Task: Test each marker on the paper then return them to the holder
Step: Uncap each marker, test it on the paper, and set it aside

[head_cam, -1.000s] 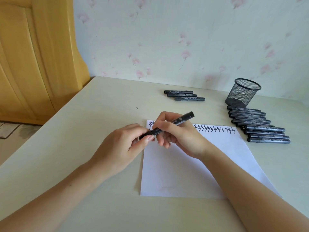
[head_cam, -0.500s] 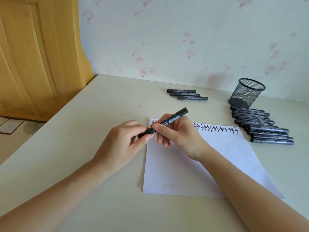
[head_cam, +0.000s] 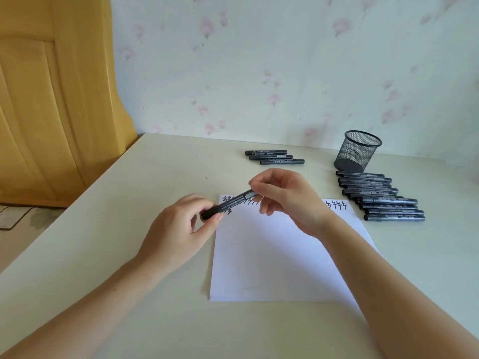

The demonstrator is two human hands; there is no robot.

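Observation:
A black marker [head_cam: 232,202] hangs level above the top left corner of the white paper [head_cam: 272,255]. My left hand [head_cam: 178,229] pinches its near end between thumb and forefinger. My right hand [head_cam: 287,198] pinches its far end with the fingertips. A row of black zigzag marks [head_cam: 337,204] runs along the paper's top edge, partly hidden by my right hand. The black mesh holder [head_cam: 357,151] stands at the back right; nothing shows above its rim. Several markers [head_cam: 381,196] lie in a row in front of it.
Three more black markers [head_cam: 274,157] lie side by side at the back middle of the cream table [head_cam: 103,229]. A wooden door [head_cam: 51,99] stands to the left. A flowered wall runs behind the table.
My right hand has slid up to the marker's far end, which now hides under its fingers. The marker lies flatter than before. My left hand still pinches the near end.

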